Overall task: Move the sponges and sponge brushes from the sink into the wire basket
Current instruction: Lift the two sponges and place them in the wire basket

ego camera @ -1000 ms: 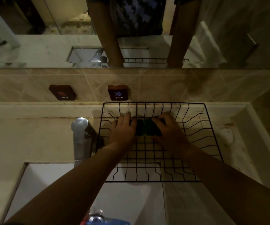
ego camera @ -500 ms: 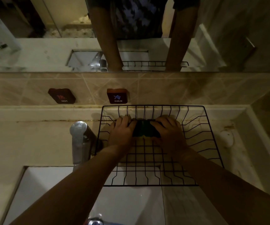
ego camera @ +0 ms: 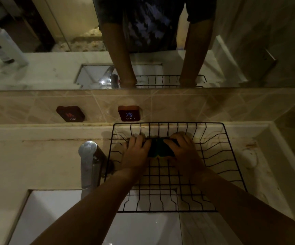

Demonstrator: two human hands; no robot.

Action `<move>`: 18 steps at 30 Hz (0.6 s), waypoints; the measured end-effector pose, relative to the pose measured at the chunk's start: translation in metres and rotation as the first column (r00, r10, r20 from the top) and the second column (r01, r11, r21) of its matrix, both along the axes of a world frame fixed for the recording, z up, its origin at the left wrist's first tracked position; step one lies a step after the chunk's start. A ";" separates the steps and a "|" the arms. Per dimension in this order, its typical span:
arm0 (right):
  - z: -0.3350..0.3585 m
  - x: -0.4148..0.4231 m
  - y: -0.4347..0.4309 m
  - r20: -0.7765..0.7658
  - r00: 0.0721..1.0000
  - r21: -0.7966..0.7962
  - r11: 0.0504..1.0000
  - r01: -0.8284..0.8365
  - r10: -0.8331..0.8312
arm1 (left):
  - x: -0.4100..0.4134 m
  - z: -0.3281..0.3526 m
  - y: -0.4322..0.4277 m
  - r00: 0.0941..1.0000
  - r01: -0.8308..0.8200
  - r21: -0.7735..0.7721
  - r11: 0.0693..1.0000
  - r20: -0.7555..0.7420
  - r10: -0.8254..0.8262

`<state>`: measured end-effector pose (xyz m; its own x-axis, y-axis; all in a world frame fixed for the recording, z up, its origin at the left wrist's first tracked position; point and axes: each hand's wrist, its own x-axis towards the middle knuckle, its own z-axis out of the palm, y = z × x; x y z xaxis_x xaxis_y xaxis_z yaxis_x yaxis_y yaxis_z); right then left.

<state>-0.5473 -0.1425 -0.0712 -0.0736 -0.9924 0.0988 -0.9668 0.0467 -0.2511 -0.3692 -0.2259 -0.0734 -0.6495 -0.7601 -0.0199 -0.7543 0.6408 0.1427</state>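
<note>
A black wire basket [ego camera: 231, 167] stands on the counter to the right of the tap, its front edge over the white sink [ego camera: 58, 216]. Two dark green sponges [ego camera: 160, 149] with yellow undersides lie pressed side by side on the basket floor near its back wall. My left hand [ego camera: 137, 152] grips the left sponge and my right hand [ego camera: 183, 151] grips the right one, fingers curled over their tops. Most of each sponge is hidden under my fingers. The sink bowl is largely covered by my forearms.
A chrome tap [ego camera: 88, 161] stands left of the basket. HOT [ego camera: 70, 113] and COLD [ego camera: 129, 113] labels sit on the tiled back wall under a mirror. A white soap bar [ego camera: 249, 157] lies on the counter right of the basket, near the side wall.
Both hands have pushed the two sponges together and a little further toward the basket's back wall. The gap between the sponges has closed.
</note>
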 end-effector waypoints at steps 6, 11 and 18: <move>0.002 0.003 0.001 -0.022 1.000 0.002 1.000 -0.006 0.006 | 0.000 -0.001 -0.003 0.999 0.026 -0.010 1.000 -0.039 -0.026; 0.000 0.008 0.002 -0.067 0.995 -0.022 0.997 0.068 -0.069 | -0.002 -0.001 -0.002 0.998 0.034 -0.054 0.998 -0.043 -0.036; 0.004 0.008 0.003 -0.037 0.997 -0.006 0.998 0.068 -0.068 | 0.000 -0.004 -0.005 0.997 0.008 -0.002 1.000 -0.070 -0.008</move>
